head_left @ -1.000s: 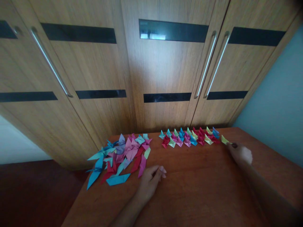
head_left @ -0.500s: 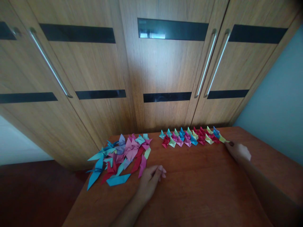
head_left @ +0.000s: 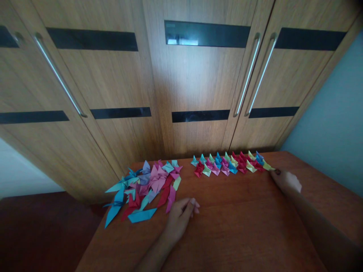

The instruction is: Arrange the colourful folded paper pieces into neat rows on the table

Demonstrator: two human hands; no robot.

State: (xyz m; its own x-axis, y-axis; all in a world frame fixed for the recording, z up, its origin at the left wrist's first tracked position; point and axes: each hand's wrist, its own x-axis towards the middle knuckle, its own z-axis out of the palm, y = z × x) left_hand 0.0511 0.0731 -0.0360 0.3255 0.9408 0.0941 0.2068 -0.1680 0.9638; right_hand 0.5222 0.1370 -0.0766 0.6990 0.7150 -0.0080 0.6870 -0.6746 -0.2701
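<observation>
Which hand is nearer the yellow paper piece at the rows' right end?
Right: the right hand touches the yellow piece; the left hand is farther, beside the jumbled pile.

Matt folded paper (head_left: pixel 158 177); smooth, faintly glossy wood table (head_left: pixel 227 226).

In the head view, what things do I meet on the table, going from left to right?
The heap of folded papers, the left hand, the rows of small paper boats, the right hand.
</observation>
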